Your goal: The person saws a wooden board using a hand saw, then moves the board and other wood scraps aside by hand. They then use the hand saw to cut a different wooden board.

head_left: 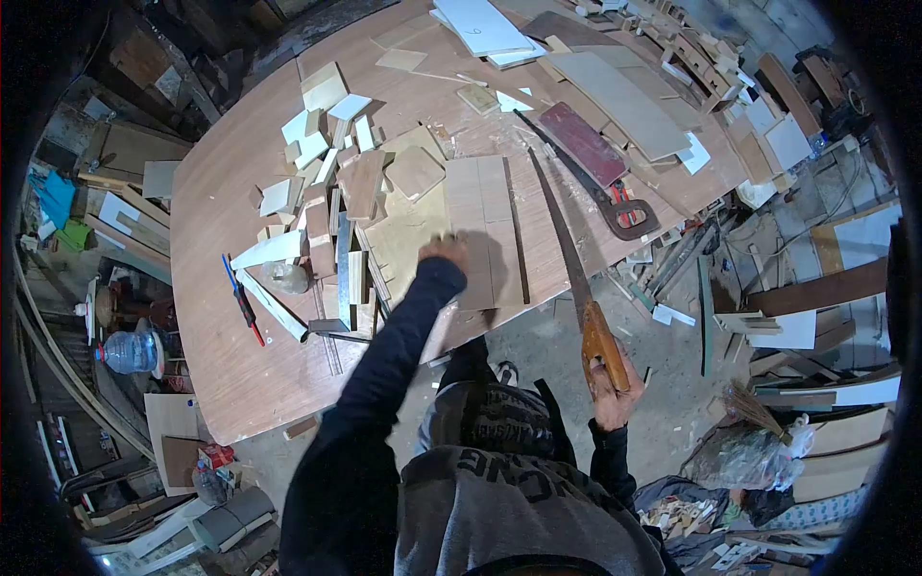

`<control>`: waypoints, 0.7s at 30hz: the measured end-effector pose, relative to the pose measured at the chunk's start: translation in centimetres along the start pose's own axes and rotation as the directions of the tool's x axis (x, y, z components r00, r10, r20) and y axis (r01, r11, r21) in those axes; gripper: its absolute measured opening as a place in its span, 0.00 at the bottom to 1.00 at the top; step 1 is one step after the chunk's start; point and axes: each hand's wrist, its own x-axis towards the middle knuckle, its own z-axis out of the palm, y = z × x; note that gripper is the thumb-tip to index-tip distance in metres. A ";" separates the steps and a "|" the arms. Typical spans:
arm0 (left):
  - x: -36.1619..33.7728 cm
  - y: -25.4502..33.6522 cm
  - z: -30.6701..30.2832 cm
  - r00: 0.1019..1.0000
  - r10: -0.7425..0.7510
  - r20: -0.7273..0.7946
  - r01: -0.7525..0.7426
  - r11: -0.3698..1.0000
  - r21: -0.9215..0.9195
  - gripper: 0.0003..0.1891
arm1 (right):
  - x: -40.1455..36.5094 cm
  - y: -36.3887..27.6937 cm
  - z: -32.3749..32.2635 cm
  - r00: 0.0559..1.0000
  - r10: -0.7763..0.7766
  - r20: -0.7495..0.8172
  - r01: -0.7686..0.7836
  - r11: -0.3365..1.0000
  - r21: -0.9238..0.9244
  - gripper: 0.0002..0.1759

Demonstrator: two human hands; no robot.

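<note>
My right hand (612, 392) is wrapped round the wooden handle of a handsaw (565, 235), whose long blade points up and away over the table's front right edge. My left hand (445, 252) rests at the left edge of a flat wooden board (480, 206) marked with thin lines; its fingers are partly hidden and too small to make out. Left of the board lies a thin yellowish sheet (403, 226) with a cut-cornered wood piece (416, 173) on it.
Wood offcuts (317, 202) crowd the table's (221, 317) middle left, near red and blue pens (244, 302). A second saw (586, 182) lies beside a dark red block (583, 142). Long panels (624, 101) lie at the back right. Scraps and bags (749, 456) cover the floor on the right.
</note>
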 end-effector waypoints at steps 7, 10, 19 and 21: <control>10.7 -2.6 -2.5 0.891 0.421 0.169 -0.442 0.718 0.538 0.30 | 0.4 -0.5 0.3 0.999 -0.047 -0.005 0.047 0.998 0.031 0.23; 13.1 -1.6 -2.8 0.796 0.567 0.212 -0.584 0.627 0.515 0.31 | 0.9 -1.6 0.7 0.995 -0.102 -0.019 0.102 0.995 -0.012 0.24; 13.8 0.6 -5.5 0.685 0.663 0.302 -0.707 0.505 0.495 0.28 | 1.9 -1.1 1.5 0.991 -0.066 -0.113 0.064 0.998 -0.024 0.25; 13.6 0.6 -5.6 0.673 0.699 0.241 -0.708 0.515 0.483 0.28 | 2.2 -0.9 1.6 0.990 -0.091 -0.105 0.084 0.994 -0.070 0.25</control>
